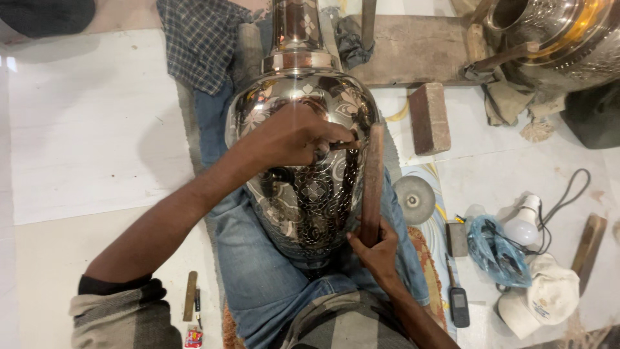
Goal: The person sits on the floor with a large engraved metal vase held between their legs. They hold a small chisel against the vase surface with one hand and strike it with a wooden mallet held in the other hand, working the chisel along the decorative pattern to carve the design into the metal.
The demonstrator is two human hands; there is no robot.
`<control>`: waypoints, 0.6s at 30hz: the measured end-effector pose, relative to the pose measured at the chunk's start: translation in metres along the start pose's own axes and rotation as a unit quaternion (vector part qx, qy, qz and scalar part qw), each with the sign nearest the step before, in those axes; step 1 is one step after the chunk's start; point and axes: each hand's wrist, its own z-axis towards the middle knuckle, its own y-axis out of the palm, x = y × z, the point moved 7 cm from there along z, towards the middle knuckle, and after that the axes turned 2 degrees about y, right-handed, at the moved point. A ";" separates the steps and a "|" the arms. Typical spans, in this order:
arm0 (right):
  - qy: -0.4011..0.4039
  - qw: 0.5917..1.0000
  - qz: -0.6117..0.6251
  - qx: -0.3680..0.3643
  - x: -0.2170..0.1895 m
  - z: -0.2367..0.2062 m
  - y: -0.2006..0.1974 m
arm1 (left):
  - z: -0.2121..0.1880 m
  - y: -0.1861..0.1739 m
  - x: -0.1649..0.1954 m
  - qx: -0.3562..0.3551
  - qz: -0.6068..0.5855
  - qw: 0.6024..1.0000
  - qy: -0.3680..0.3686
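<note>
A large silver-coloured metal vase with engraved floral patterns (pixel 303 168) is laid across the denim-clad lap, neck pointing away. A small chisel (pixel 342 145) is pinched against its side by the left hand (pixel 290 137), while a long wooden stick (pixel 372 184) is clasped by the right hand (pixel 378 249). Much of the visible surface is already patterned; what remains cannot be judged. A blue plastic bag (pixel 497 249) holding dark cables is seen on the floor.

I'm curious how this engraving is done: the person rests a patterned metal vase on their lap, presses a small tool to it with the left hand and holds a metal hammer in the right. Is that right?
Not quite. The head view shows the right hand gripping a wooden stick, not a metal hammer. The rest holds: the patterned metal vase lies on the lap, and the left hand presses a small tool to it.
</note>
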 end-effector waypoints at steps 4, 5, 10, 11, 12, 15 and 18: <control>0.032 0.999 -0.029 0.013 0.007 0.001 -0.006 | 0.008 0.007 0.000 -0.086 0.077 0.993 -0.004; 0.005 0.999 -0.035 0.019 0.004 0.001 -0.008 | 0.007 0.009 0.000 -0.107 0.089 0.990 0.000; -0.002 0.996 -0.002 0.091 -0.001 0.009 -0.035 | 0.005 -0.002 0.013 -0.033 0.054 0.994 0.084; -0.050 0.994 -0.069 0.068 -0.012 0.014 -0.037 | 0.006 -0.003 0.014 -0.026 0.048 0.994 0.091; -0.098 0.985 -0.137 0.042 -0.022 0.018 -0.039 | 0.006 0.004 0.008 -0.063 0.067 0.995 0.049; -0.141 0.962 -0.231 0.036 -0.042 0.035 -0.052 | 0.005 0.013 -0.001 -0.095 0.094 0.991 -0.023; -0.188 0.956 -0.225 0.022 -0.067 0.045 -0.055 | -0.007 0.005 0.005 -0.004 0.070 0.997 -0.017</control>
